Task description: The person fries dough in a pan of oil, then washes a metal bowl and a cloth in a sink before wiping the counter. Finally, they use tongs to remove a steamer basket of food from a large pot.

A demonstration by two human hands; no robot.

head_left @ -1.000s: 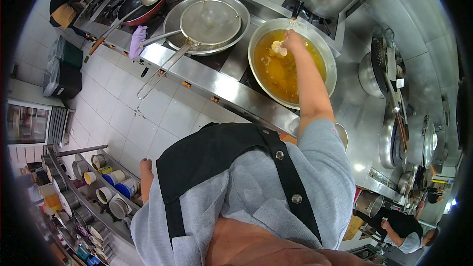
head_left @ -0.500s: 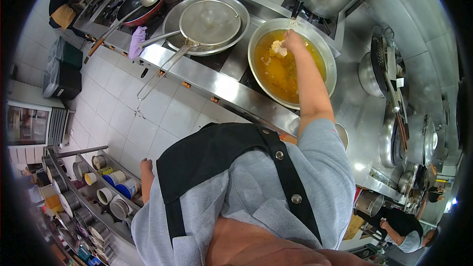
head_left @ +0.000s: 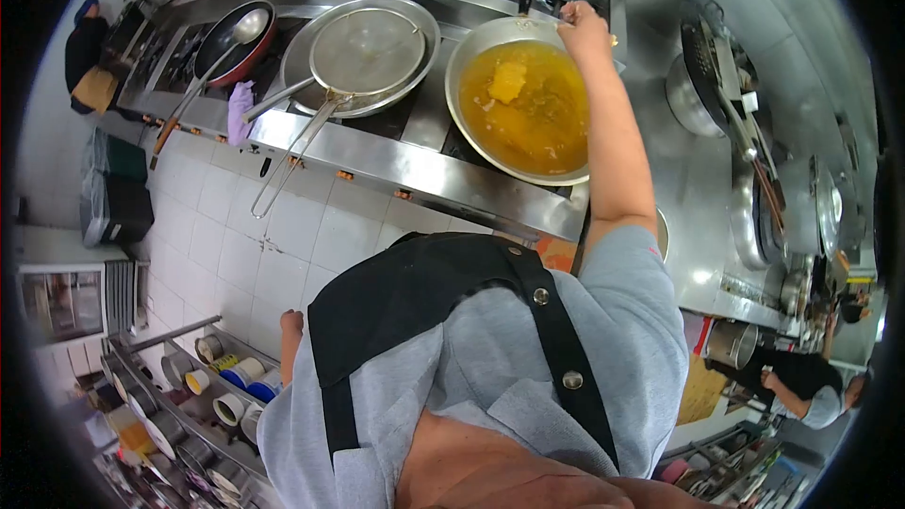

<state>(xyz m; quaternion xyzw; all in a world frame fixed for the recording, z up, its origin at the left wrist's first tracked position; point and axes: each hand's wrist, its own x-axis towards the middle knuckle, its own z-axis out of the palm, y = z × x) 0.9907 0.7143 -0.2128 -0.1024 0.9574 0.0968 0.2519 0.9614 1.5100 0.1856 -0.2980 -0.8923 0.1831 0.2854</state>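
A wide metal pan [head_left: 537,123] of orange-yellow oil stands on the stove, with a pale yellow battered piece [head_left: 507,81] lying in the oil at its upper left. My right hand [head_left: 584,30] is over the pan's upper right rim, its fingers bent together; whether anything is between them is too small to tell. Down by my side, my left hand [head_left: 292,322] hangs over the floor, fingers curled and mostly hidden, touching nothing visible. Left of the oil pan, a round mesh strainer [head_left: 368,52] rests on a wide metal bowl [head_left: 430,38].
A dark red pan [head_left: 255,64] with a ladle [head_left: 250,26] and a purple cloth [head_left: 240,111] are on the left of the stove. Large pots line the back. Pans and utensils [head_left: 698,94] stand right. One person [head_left: 90,57] is far left, another [head_left: 801,382] lower right.
The battered piece has left my right hand and now lies in the oil. My right hand has moved up and away from the oil's middle. The view has shifted slightly.
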